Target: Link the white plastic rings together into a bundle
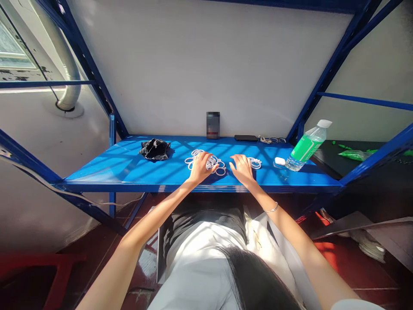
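A scatter of several small white rings [196, 154] lies on the blue shelf top [129, 165] in front of me. My left hand [200, 167] rests on them, its fingers curled over a white ring near the thumb. A few more white rings [256, 162] lie just right of my right hand [241, 168]. That hand lies palm down on the shelf with its fingers stretched forward, and nothing shows in its grasp. A thin bracelet circles my right wrist.
A crumpled black bag [155, 149] lies at the left. A phone [213, 125] leans upright against the back wall, beside a flat dark device [245, 138] and a cable. A green-labelled water bottle [307, 145] and a small white case [279, 161] stand at the right.
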{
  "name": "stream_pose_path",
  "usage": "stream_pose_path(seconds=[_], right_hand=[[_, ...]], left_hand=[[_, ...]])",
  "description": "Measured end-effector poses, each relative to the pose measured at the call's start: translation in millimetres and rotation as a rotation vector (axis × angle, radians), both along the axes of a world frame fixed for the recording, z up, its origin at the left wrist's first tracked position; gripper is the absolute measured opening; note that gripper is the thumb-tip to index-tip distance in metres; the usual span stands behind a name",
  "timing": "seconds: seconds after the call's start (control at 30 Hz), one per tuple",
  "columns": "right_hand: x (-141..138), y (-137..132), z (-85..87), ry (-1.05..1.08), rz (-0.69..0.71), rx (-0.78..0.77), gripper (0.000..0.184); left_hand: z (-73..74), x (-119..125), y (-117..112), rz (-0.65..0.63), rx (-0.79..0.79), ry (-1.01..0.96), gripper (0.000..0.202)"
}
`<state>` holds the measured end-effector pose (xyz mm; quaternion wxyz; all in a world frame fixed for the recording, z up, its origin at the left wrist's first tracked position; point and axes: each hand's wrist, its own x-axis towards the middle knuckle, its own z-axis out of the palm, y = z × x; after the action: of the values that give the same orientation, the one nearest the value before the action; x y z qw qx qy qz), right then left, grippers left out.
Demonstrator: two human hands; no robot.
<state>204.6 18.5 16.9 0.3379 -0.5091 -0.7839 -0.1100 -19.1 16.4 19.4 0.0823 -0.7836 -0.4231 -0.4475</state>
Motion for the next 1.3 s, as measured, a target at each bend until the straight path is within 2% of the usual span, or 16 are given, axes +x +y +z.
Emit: stream_pose_path(seconds=[0.1,0.2,0.27,0.37,0.47,0.63,0.73,0.87,0.93,1.03,1.13,1.3], right_hand=[[18,10,-1.6,-0.093,-0.195,-0.008,0.037],[34,17,-4.3,-0.180,-0.339,-0.024,0.033],[41,19,-6.0,-0.219,-0.378,-0.036,0.030],[42,20,-5.6,-0.221,-0.365,-0.023,0.030],[38,17,0.0,-0.158,-0.242,-0.007,0.028],[24,8,11.4,-0.002,0.240,0.011,0.024],[15,3,11.8,0.062,0.389,0.038,0.024],[4,0,6.5,0.113,0.495,0.074,0.023],[0,-1,4.2,0.113,0.533,0.082,0.021],[-3,-4,3.5,0.105,0.545,0.069,0.018],[-3,-6,5.7,0.115,0.531,0.047,0.016],[-2,-7,7.8,0.182,0.542,0.029,0.033]], left_hand=[[1.6,-4,0,0.156,-0.131,-0.054,0.037],[-1.5,-7,1,0.240,-0.227,-0.096,0.036],[-4.9,-9,3,0.248,-0.268,-0.100,0.037],[-8.5,-9,5,0.216,-0.276,-0.093,0.045],[-8.9,-8,6,0.167,-0.208,-0.079,0.049],[-7.2,-3,6,0.017,-0.046,0.058,0.039],[-6.9,1,4,-0.111,0.018,0.187,0.036],[-8.1,2,3,-0.186,0.101,0.284,0.036],[-8.7,2,4,-0.195,0.127,0.287,0.029],[-8.7,0,6,-0.216,0.134,0.273,0.018],[-7.2,0,6,-0.239,0.130,0.252,0.019],[-2.0,2,2,-0.327,0.087,0.207,0.026]])
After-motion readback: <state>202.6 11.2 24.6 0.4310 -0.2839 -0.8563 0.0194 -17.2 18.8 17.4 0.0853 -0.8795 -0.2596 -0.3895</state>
